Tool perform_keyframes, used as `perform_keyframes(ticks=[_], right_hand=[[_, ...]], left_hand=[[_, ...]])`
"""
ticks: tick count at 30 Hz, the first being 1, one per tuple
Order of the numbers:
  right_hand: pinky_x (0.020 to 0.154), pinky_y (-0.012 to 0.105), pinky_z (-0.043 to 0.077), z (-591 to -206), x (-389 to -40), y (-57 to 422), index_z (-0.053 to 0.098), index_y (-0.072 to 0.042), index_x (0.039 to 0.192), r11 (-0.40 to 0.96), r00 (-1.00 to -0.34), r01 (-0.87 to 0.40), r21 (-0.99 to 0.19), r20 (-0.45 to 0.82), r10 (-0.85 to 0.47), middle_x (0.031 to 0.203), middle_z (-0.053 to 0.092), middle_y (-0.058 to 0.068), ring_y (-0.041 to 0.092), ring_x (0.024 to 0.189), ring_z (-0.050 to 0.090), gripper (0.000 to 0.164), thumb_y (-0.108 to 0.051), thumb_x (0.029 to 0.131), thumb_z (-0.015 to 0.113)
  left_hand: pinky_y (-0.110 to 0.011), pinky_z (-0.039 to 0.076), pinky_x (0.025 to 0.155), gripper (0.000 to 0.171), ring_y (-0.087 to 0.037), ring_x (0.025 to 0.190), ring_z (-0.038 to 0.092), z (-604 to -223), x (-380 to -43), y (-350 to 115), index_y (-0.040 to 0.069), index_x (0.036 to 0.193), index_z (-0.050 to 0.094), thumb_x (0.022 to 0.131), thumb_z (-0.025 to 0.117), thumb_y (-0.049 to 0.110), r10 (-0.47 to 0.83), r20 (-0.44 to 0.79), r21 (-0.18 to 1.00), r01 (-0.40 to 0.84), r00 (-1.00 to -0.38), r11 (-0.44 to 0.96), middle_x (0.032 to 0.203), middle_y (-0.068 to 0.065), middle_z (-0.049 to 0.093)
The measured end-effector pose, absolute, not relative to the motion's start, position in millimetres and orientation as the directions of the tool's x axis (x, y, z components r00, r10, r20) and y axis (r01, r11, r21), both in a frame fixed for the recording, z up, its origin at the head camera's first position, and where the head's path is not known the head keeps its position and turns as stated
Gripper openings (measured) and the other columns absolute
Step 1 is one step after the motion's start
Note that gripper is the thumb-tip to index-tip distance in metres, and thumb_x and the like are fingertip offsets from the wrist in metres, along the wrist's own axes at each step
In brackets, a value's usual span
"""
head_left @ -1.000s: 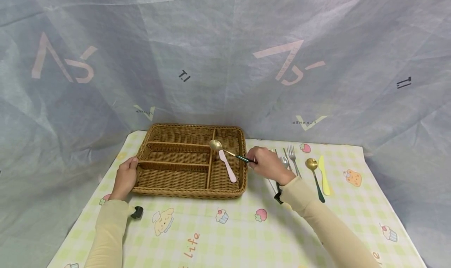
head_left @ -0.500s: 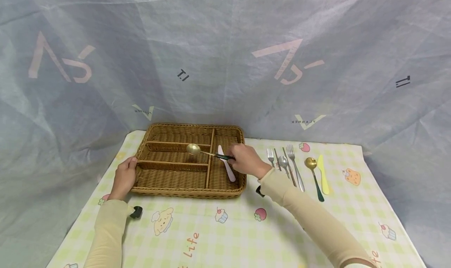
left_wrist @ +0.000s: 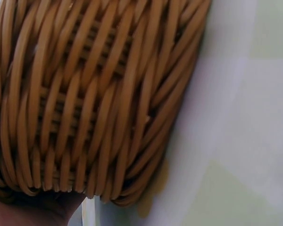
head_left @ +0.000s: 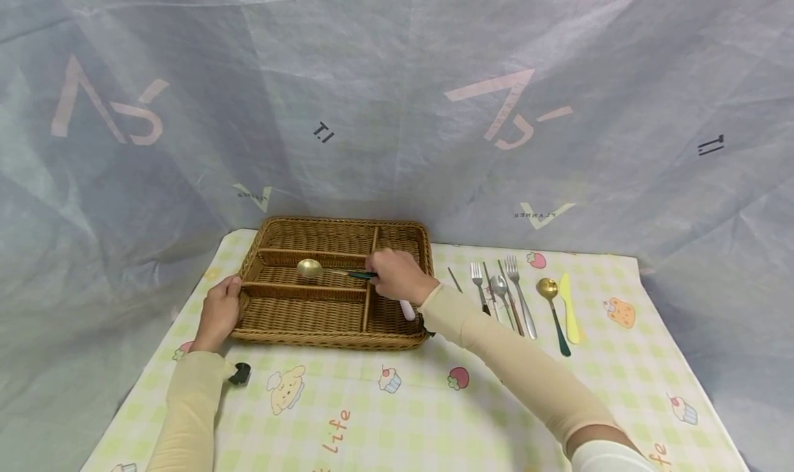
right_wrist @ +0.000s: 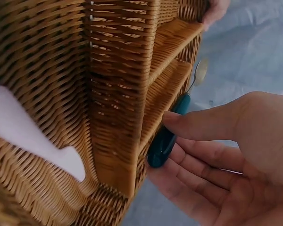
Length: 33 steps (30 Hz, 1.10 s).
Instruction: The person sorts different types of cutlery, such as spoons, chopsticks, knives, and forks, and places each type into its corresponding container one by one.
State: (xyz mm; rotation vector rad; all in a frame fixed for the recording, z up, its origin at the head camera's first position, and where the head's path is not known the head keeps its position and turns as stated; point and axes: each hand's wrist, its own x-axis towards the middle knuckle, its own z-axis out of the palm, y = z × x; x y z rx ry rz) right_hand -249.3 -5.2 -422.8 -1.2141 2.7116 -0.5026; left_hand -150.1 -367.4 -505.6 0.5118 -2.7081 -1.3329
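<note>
My right hand (head_left: 400, 275) pinches the dark green handle of a gold spoon (head_left: 310, 269) between thumb and fingers. The spoon's bowl hangs over the middle left compartment of a divided wicker cutlery tray (head_left: 310, 341). In the right wrist view the green handle (right_wrist: 162, 146) shows between thumb and fingertips. At the tray's left rim, my left hand (head_left: 220, 313) grips the edge with its thumb on top. The left wrist view is mostly the tray's woven outer wall (left_wrist: 85, 94). A pink knife (right_wrist: 37, 136) lies in the tray's right compartment, partly hidden by my right hand in the head view.
Right of the tray lie silver forks (head_left: 515, 272), a silver spoon (head_left: 499, 286) and several slim utensils. Farther right are another gold spoon (head_left: 548, 289) with a green handle and a yellow knife (head_left: 567, 310). A checked tablecloth (head_left: 397, 431) covers the table; a grey curtain hangs behind.
My right hand has carried the gold spoon leftward, from the tray's right rim to over the middle left compartment. My left hand has stayed at the left rim.
</note>
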Motion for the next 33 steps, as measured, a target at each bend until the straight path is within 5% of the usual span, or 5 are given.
perform_keyframes(ticks=[5, 11, 20, 33], right_hand=[[0.055, 0.026, 0.028, -425.6, -256.5, -26.0, 0.057, -0.014, 0.072, 0.620, -0.657, -0.712, -0.331, 0.001, -0.754, 0.067, 0.049, -0.002, 0.010, 0.058, 0.032, 0.035, 0.000, 0.102, 0.068], [0.054, 0.025, 0.029, -429.2, -261.8, -45.9, 0.060, -0.014, 0.072, 0.622, -0.649, -0.707, -0.336, -0.039, -0.760, 0.057, 0.041, -0.007, 0.008, 0.053, 0.032, 0.034, -0.001, 0.103, 0.068], [0.057, 0.027, 0.015, -438.3, -269.2, -69.7, 0.025, -0.021, 0.068, 0.658, -0.673, -0.678, -0.326, -0.084, -0.735, 0.065, 0.011, -0.005, 0.011, 0.058, 0.011, 0.056, 0.007, 0.099, 0.063], [0.056, 0.027, 0.016, -453.8, -278.5, -87.0, 0.025, -0.021, 0.071, 0.688, -0.686, -0.660, -0.300, -0.133, -0.716, 0.065, 0.010, -0.005, 0.010, 0.058, 0.008, 0.056, 0.001, 0.101, 0.068]], left_hand=[[-0.067, 0.026, 0.127, 0.065, -0.052, 0.157, 0.025, -503.7, -150.0, -367.8, -0.002, 0.167, 0.032, 0.119, 0.022, 0.041, -0.335, -0.080, 0.784, -0.266, -0.939, 0.561, 0.169, -0.030, 0.032], [-0.069, 0.027, 0.126, 0.065, -0.054, 0.156, 0.026, -505.4, -149.9, -367.9, -0.003, 0.166, 0.033, 0.119, 0.023, 0.041, -0.329, -0.061, 0.784, -0.249, -0.942, 0.568, 0.168, -0.031, 0.033], [-0.069, 0.027, 0.126, 0.066, -0.054, 0.156, 0.026, -506.9, -149.6, -367.3, -0.003, 0.166, 0.033, 0.119, 0.023, 0.042, -0.332, -0.058, 0.782, -0.250, -0.941, 0.571, 0.168, -0.032, 0.033], [-0.068, 0.027, 0.126, 0.064, -0.053, 0.156, 0.027, -506.0, -150.5, -368.4, -0.003, 0.166, 0.034, 0.120, 0.023, 0.040, -0.333, -0.061, 0.780, -0.254, -0.941, 0.572, 0.167, -0.031, 0.034]])
